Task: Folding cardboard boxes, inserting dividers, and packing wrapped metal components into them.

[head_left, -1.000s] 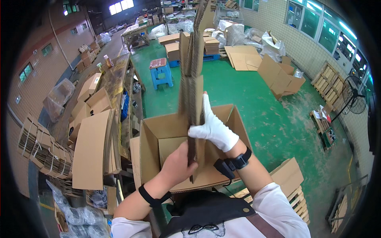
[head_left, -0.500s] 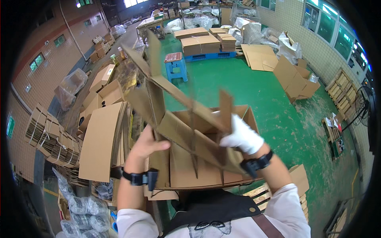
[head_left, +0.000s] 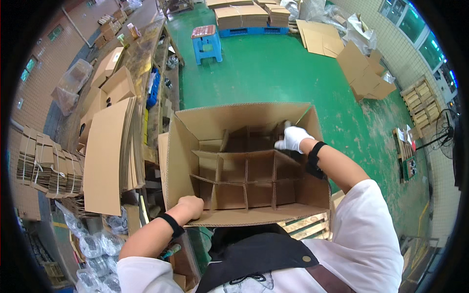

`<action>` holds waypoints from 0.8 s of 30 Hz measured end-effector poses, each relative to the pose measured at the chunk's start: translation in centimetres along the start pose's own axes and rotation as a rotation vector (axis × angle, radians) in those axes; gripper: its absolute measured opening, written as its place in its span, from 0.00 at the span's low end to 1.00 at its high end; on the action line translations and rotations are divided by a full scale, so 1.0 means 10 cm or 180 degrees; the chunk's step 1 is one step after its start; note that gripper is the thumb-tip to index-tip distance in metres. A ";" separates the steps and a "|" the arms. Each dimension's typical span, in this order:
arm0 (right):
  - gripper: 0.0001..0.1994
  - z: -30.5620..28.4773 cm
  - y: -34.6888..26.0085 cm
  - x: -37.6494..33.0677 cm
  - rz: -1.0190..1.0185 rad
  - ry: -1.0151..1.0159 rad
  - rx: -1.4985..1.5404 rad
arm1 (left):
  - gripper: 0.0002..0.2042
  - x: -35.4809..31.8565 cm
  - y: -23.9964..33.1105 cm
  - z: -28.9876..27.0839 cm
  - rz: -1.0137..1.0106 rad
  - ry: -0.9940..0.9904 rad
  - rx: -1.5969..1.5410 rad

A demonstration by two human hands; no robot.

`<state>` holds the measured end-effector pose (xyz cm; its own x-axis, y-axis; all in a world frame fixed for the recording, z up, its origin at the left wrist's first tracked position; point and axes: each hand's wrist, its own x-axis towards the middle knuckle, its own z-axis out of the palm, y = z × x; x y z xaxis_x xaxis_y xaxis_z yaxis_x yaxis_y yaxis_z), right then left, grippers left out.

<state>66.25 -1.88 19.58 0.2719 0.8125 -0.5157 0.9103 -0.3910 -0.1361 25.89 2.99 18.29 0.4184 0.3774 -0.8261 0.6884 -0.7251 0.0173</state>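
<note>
a brown corrugated-cardboard divider grid (head_left: 233, 167) of crossed upright strips sits inside a large open-topped brown cardboard box (head_left: 244, 115), its top edges below the rim. the right hand (head_left: 294, 139), in a white glove that leaves the fingertips dark and blurred, reaches in at the grid's far right corner, thumb set apart from the fingers; whether it pinches a strip i cannot tell. the bare left hand (head_left: 190, 206) is curled at the near left corner, its fingertips hidden inside the box, so its hold cannot be told either. the grid lies between the two hands, to the right of the left one and mostly to the near left of the right one. its near cells stand open and roughly square; the far row is darker and smeared.

the box's far wall rises clear above the grid, with open space over the cells. beyond it spreads bare green floor (head_left: 264, 78), up to a blue stool (head_left: 206, 45). on the left, a leaning stack of flat brown cardboard sheets (head_left: 108, 161) stands near the box.
</note>
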 end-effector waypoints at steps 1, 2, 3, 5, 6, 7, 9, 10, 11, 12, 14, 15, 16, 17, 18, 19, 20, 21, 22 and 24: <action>0.37 -0.06 -0.08 -0.08 0.0129 0.0435 0.0022 | 0.15 -0.08 0.02 0.00 0.0204 -0.0378 0.0170; 0.26 -0.19 -0.12 -0.21 -0.0167 0.0744 0.0009 | 0.19 -0.24 0.06 -0.10 0.0335 -0.0250 -0.0223; 0.22 -0.29 -0.18 -0.36 -0.0547 0.1177 0.0146 | 0.24 -0.39 0.15 -0.19 0.0486 -0.0127 -0.0633; 0.16 -0.47 -0.64 -0.62 -0.1205 0.1232 0.0276 | 0.27 -0.73 0.10 -0.05 0.1115 0.0409 -0.0493; 0.14 -0.53 -0.89 -0.70 -0.1429 0.0862 0.0199 | 0.30 -0.86 0.06 0.05 0.1759 0.1002 -0.0312; 0.13 -0.45 -1.12 -0.71 -0.1647 0.0479 -0.0079 | 0.24 -0.87 0.06 0.19 0.1785 0.1436 -0.0367; 0.21 0.10 -1.42 -0.46 -0.2041 -0.0200 -0.0411 | 0.21 -0.82 0.09 0.29 0.1313 0.1408 -0.0407; 0.30 0.44 -1.51 -0.32 -0.1965 -0.0575 -0.0682 | 0.19 -0.81 0.12 0.36 0.0905 0.1309 -0.0405; 0.35 1.00 -1.33 -0.05 -0.2254 -0.0363 -0.0902 | 0.17 -0.81 0.14 0.43 0.0833 0.1627 -0.0324; 0.37 1.38 -1.25 0.28 -0.2539 -0.0660 -0.0663 | 0.16 -0.76 0.13 0.59 0.0879 0.1869 -0.0405; 0.32 1.24 -1.62 0.21 -0.2746 -0.0806 -0.0913 | 0.10 -0.84 0.11 0.96 0.0666 0.2194 -0.0463; 0.32 1.13 -1.70 0.18 -0.2837 -0.1030 -0.1066 | 0.06 -0.99 0.12 0.91 0.0613 0.2700 -0.0493; 0.30 1.10 -1.79 0.09 -0.3040 -0.0946 -0.1376 | 0.03 -1.14 0.11 0.89 0.0509 0.2310 -0.0647; 0.29 1.04 -2.01 0.00 -0.3304 -0.0705 -0.1908 | 0.03 -1.21 0.06 1.00 0.0478 0.2467 -0.0720; 0.28 1.07 -2.18 -0.06 -0.3530 -0.0409 -0.2394 | 0.03 -1.20 0.01 1.14 0.0331 0.2657 -0.0673; 0.28 1.27 -2.20 0.12 -0.3286 -0.0285 -0.2278 | 0.03 -1.12 -0.09 1.12 0.0440 0.2644 -0.0853; 0.29 1.51 -2.18 0.28 -0.2983 -0.0174 -0.2124 | 0.03 -1.07 -0.13 1.07 0.0394 0.2616 -0.0898; 0.30 1.56 -2.25 0.26 -0.3024 -0.0267 -0.2003 | 0.03 -1.00 -0.12 1.14 0.0406 0.2997 -0.0891; 0.30 1.59 -2.37 0.25 -0.3046 -0.0352 -0.1864 | 0.03 -1.00 -0.11 1.19 0.0247 0.3185 -0.0731; 0.42 1.59 -2.32 0.30 -0.3096 -0.0775 -0.1612 | 0.06 -1.06 -0.05 1.42 0.0026 0.4753 -0.0436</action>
<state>40.94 2.74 7.79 -0.6412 0.5487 -0.5364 0.7392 0.6293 -0.2399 12.71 -8.85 18.98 0.5674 0.6595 0.4932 0.6964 -0.7039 0.1401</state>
